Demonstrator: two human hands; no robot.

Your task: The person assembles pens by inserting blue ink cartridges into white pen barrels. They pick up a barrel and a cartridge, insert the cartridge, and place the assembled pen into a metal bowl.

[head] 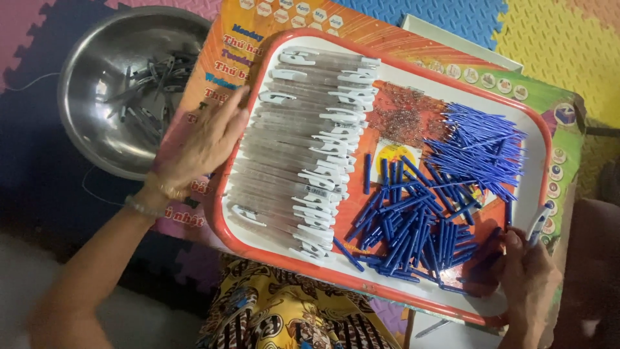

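Left hand (205, 139): open, fingers spread flat against the tray (413, 297) rim beside the stacked clear pen barrels (290, 148). Centre: loose blue caps (403, 226), thin blue refills (478, 148). Right hand (528, 278): pinching one white-and-blue pen (537, 223) at the tray's near corner. Steel bowl (97, 116) far left.

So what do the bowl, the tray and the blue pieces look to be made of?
Bowl: apparently stainless steel, grey with soft reflections. Tray: probably plastic, white with a smooth red rim. Blue pieces: likely moulded plastic, uniform matte colour. The left hand rests at the tray's edge.
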